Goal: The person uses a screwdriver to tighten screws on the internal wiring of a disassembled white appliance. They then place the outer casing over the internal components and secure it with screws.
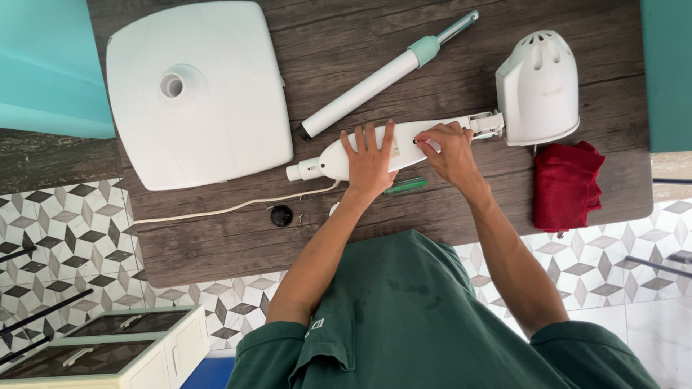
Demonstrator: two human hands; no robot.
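A: Head view, one frame. A white fan neck housing [382, 150] is laid flat across the middle of the frame on a dark wooden table [216, 245], and is joined at its right end to a white motor casing [539, 86] in the upper right.

B: Hands noted?

A: The left hand [369, 160] is pressed flat on the housing, fingers spread wide and nothing gripped. The right hand [450, 150] is set on the housing just beside it, fingertips pinched together at one spot; whether something small is held there cannot be told.

B: How far along is the work judged to be?

A: Early to middle, as a judgement. The fan is seen in separate pieces: a square white base [198, 90] is lying apart in the upper left, and a white extension pole [382, 75] with a pale green collar is lying loose above the housing. A black knob [281, 215] and what looks like a small screw are left on the table below centre, so fastening is taken as unfinished.

B: Other items?

A: A green-handled screwdriver [405, 186] is lying just below the hands, untouched. A white power cord [231, 207] is trailed leftwards from the housing. A folded red cloth [568, 186] is placed at the right edge, below the motor casing.

B: Condition of the housing?

A: Smooth, white plastic, tapered to a round stub at its left end; no damage is visible.
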